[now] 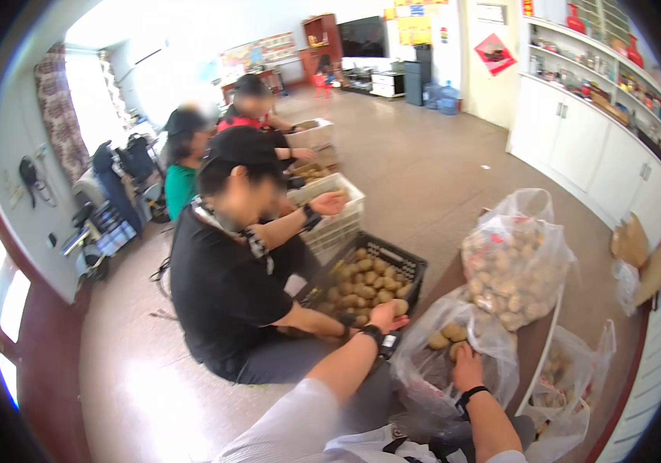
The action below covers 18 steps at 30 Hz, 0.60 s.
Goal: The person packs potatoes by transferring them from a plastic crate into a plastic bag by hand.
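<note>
My left hand is closed around a potato at the near right edge of a black plastic crate. Potatoes fill that black crate. To the right, my right hand reaches into the mouth of a clear plastic bag. Its fingers are bent over one potato there, beside two more potatoes; the fingertips are partly hidden. Each of my wrists has a dark band on it.
A tied bag full of potatoes stands behind the open bag. More bagged potatoes lie at the right. A person in a black shirt sits close on my left, reaching toward the crate. Farther off, two people sit by white crates.
</note>
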Tool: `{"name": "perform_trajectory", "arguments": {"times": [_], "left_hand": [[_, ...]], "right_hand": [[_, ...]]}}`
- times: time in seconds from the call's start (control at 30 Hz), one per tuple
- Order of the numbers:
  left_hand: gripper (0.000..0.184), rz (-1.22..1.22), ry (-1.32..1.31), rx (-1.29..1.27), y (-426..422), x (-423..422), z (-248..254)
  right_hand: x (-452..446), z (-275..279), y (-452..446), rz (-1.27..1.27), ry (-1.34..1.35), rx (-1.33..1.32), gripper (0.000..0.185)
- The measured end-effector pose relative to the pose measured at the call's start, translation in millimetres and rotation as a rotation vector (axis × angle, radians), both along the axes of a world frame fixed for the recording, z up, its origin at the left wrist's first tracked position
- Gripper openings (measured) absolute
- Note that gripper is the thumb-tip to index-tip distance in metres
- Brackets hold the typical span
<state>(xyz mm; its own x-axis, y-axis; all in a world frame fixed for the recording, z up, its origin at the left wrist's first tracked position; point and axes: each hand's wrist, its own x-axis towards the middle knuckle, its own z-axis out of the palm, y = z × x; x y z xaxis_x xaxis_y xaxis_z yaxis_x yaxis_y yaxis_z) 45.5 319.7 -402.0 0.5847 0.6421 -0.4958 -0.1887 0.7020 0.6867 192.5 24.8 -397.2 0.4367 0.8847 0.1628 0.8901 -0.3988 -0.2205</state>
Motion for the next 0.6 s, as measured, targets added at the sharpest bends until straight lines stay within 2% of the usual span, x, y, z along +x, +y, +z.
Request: {"name": "perform_trajectory", "arguments": {"times": [0.13, 0.3, 0.4, 0.47, 0.6], "left_hand": [[0.034, 0.051, 0.116, -0.023, -12.8, 1.7, 25.2], [0.032, 0.067, 0.11, -0.043, -10.4, 5.2, 19.4], [0.031, 0.07, 0.129, -0.028, -14.9, 4.2, 24.2], [0.034, 0.072, 0.135, 0.006, -14.5, 2.6, 27.6], [0.032, 0.082, 0.144, -0.008, -11.3, 0.4, 24.0]], "right_hand": [[-2.8, -5.0, 2.9, 0.004, 0.014, -0.075, 0.056], [-9.4, -5.5, -0.1, 0.042, -0.006, -0.139, 0.058], [-15.4, -13.9, 0.6, 0.069, -0.099, -0.054, 0.052], [-20.3, -18.0, 0.9, 0.108, -0.171, 0.031, 0.033], [-26.6, -19.5, -1.8, 0.106, -0.166, 0.017, 0.029]]}}
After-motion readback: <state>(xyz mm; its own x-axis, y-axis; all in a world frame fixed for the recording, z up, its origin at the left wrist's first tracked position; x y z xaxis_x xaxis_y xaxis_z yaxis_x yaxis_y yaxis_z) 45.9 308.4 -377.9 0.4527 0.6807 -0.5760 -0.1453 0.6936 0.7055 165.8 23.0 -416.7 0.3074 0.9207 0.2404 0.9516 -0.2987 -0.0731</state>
